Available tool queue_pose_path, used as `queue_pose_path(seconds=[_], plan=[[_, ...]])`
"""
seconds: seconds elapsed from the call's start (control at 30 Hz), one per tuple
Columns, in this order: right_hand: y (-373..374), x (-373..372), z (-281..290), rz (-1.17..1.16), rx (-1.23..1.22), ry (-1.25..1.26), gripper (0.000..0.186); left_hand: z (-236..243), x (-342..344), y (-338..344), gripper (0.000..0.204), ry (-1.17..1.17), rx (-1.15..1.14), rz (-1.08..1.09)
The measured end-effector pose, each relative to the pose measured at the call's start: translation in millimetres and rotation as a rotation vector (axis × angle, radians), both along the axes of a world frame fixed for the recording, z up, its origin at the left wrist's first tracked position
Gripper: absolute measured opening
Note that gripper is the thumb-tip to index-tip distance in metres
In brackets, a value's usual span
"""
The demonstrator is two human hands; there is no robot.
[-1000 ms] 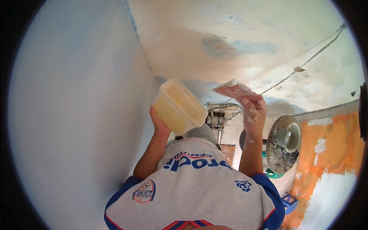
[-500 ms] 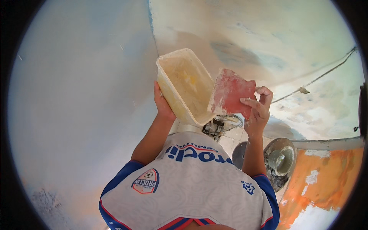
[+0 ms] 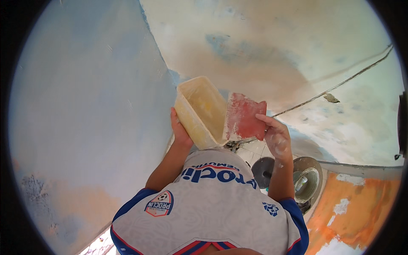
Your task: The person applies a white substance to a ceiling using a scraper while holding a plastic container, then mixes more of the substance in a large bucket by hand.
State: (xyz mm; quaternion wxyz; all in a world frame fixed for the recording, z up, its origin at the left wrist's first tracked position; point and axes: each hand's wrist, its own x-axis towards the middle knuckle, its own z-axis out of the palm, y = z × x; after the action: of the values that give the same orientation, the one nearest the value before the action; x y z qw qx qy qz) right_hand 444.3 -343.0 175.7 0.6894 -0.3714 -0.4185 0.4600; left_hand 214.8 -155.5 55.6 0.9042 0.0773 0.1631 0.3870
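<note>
My left hand [image 3: 181,130] grips the outer left side of a cream plastic tub [image 3: 194,125], which tilts with its mouth facing up. Thin smears of pale and yellowish filler coat the tub's inside. In my right hand [image 3: 277,137] is a flat red putty spreader [image 3: 247,117], pinched by its right edge between thumb and fingers. Dried white filler crusts the spreader's left edge, which lies at the tub's right rim. Whether the two touch, I cannot tell. White residue marks my right hand.
A patchy blue-grey wall [image 3: 89,106] meets a cream, stained wall [image 3: 255,63] at a corner ahead. A thin cable [image 3: 335,88] runs along the right one. Low on the right are a filler-caked bucket [image 3: 308,184], a dark round object [image 3: 262,172] and an orange, peeling surface [image 3: 352,208].
Tub and spreader have come a little lower and closer to my body. The spreader has shifted left along with my right hand, whose fingers have changed their hold. The view has turned slightly.
</note>
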Motion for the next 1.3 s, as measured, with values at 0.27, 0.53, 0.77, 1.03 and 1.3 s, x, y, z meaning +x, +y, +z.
queue_pose_path(seconds=[0.27,0.53,0.77,1.03,1.3], plan=[[52,-13,-5,-0.439,-0.078,0.304,0.043,-11,-23,6,0.073,0.05,0.035,0.083],[144,0,-85,-0.664,-0.075,-0.07,0.029,-13,-79,62,0.074,0.222,0.11,0.152],[200,-3,-126,-0.951,-0.162,-0.266,0.02,1,-90,111,0.072,0.229,0.085,0.11],[221,-4,-117,-1.031,-0.138,-0.18,0.022,-20,-115,151,0.072,0.285,0.025,0.046],[220,-14,-125,-1.104,0.015,-0.179,0.022,-16,-129,172,0.071,0.287,0.009,0.008]])
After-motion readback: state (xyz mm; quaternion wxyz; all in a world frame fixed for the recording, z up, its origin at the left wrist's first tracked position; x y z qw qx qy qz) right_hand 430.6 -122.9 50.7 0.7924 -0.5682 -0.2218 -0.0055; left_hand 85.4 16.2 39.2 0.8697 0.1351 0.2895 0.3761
